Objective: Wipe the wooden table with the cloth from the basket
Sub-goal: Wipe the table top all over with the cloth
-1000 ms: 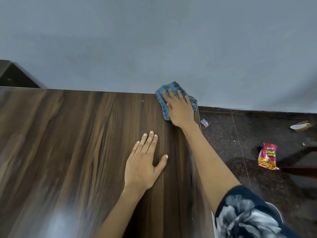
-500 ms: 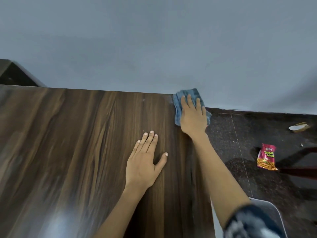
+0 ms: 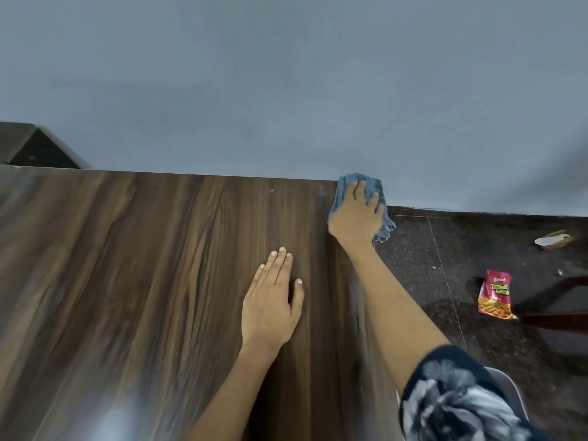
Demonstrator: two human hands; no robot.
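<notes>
The left hand (image 3: 270,300) lies flat, fingers straight, on the wooden table (image 3: 127,281), apparently bracing the reach. At the table's far right corner, the right hand (image 3: 358,214) presses the cloth (image 3: 346,183) with spread fingers; cloth overhangs the edge.

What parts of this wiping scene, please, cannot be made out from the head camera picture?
- Cloth: mostly covered by the right hand pressing on it at the table's far right corner.
- Basket: not identifiable; only a grey rim shows behind the patterned sleeve.
- Table: near edge cut off by the frame, surface blurred.
- Snack packet: small print unreadable.
</notes>
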